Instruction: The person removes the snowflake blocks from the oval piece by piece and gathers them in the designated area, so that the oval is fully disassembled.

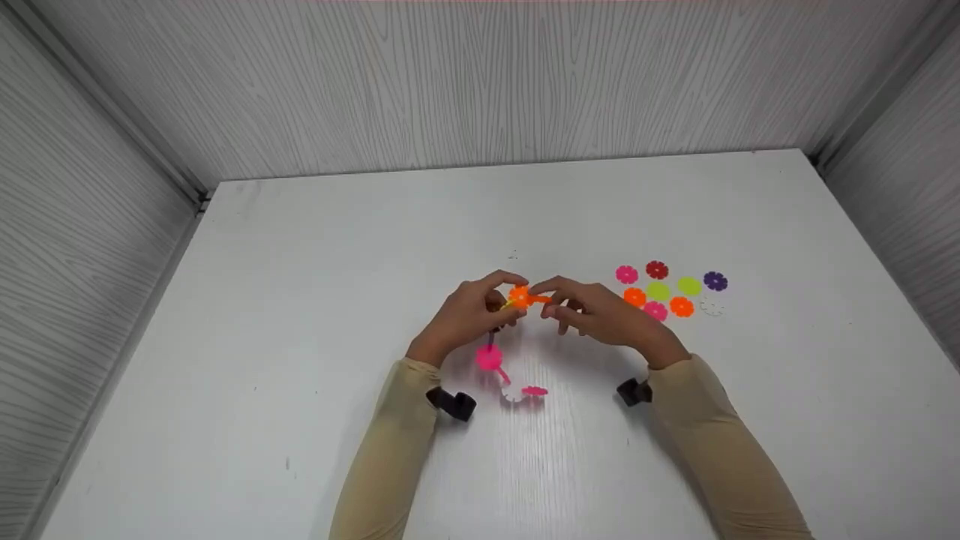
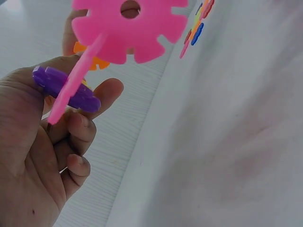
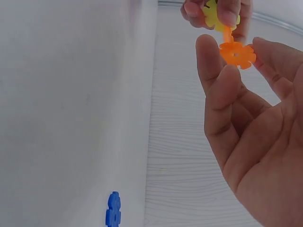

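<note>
My left hand pinches an orange notched plastic disc by its edges, between thumb and index finger. A second orange disc is slotted into it, edge-on in the head view. At this second disc are the fingertips of my right hand, which pinch its rim. On the left hand's side, a yellow disc joins the chain, then a purple disc. A large pink disc hangs below the left palm, followed by another pink one, a pale clear one and a further pink disc.
Several loose discs lie flat to the right of my right hand, among them a dark red one, a yellow-green one, a dark purple one and a clear one. Wood-grain panels enclose the white table.
</note>
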The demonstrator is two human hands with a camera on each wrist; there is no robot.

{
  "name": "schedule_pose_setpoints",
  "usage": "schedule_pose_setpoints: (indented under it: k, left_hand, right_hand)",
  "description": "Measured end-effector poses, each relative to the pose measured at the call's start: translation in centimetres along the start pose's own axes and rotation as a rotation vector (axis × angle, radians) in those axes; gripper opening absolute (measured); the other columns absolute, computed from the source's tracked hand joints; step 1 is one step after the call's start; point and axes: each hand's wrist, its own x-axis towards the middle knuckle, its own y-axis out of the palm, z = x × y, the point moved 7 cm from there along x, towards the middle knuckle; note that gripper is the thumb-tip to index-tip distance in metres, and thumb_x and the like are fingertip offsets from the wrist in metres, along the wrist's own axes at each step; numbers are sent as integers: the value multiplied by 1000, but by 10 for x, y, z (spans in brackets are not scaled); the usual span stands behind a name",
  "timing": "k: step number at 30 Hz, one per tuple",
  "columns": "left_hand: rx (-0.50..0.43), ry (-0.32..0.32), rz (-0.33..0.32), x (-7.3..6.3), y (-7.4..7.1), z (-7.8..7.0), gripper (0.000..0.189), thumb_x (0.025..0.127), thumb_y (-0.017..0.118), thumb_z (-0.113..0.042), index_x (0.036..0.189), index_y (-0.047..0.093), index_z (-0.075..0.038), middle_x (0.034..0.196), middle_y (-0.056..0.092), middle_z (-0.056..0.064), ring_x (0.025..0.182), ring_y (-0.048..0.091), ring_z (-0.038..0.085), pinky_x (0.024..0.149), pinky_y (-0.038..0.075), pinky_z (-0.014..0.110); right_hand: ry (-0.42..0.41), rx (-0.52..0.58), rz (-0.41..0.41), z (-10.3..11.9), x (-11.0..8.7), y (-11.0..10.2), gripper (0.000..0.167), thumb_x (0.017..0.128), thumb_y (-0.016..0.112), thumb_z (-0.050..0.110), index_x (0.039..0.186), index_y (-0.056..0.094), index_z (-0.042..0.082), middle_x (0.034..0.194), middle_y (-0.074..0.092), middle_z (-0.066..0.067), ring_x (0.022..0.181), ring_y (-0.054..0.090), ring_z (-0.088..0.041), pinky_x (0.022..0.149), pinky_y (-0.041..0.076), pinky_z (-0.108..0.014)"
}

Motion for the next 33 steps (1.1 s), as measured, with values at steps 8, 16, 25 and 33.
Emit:
schedule_pose_setpoints:
  k: [8, 16, 25, 33]
  left_hand:
    - [-42, -2, 30, 0, 5, -2, 38, 88, 70, -29, 123, 55, -21, 80, 70, 18, 59, 57, 13, 60, 48, 23]
    - [-15, 35, 20, 0, 5, -5, 37, 88, 70, -29, 122, 58, -22, 78, 71, 16, 57, 58, 13, 59, 50, 23]
    - [31, 47, 10, 0, -5, -12, 37, 89, 70, -30, 123, 61, -19, 79, 72, 16, 58, 58, 13, 60, 47, 23]
    - [84, 48, 14, -2, -15, -19, 38, 88, 70, -30, 124, 63, -20, 77, 73, 11, 59, 60, 12, 58, 48, 23]
  right_hand:
    - [-44, -22, -21, 3, 2, 2, 31, 99, 53, 17, 130, 56, 17, 101, 69, -15, 76, 67, -29, 77, 55, -42]
    - [-42, -143, -109, 10, 0, -3, 26, 98, 53, 12, 123, 61, 16, 82, 68, -13, 68, 63, -28, 65, 51, -25]
    - [-92, -234, -159, 22, -1, -7, 23, 99, 51, 10, 119, 62, 15, 76, 65, -12, 63, 59, -21, 59, 45, -21]
    - [-142, -335, -204, 40, -3, -11, 23, 97, 56, 13, 119, 63, 14, 71, 64, -5, 58, 57, -12, 58, 45, -20]
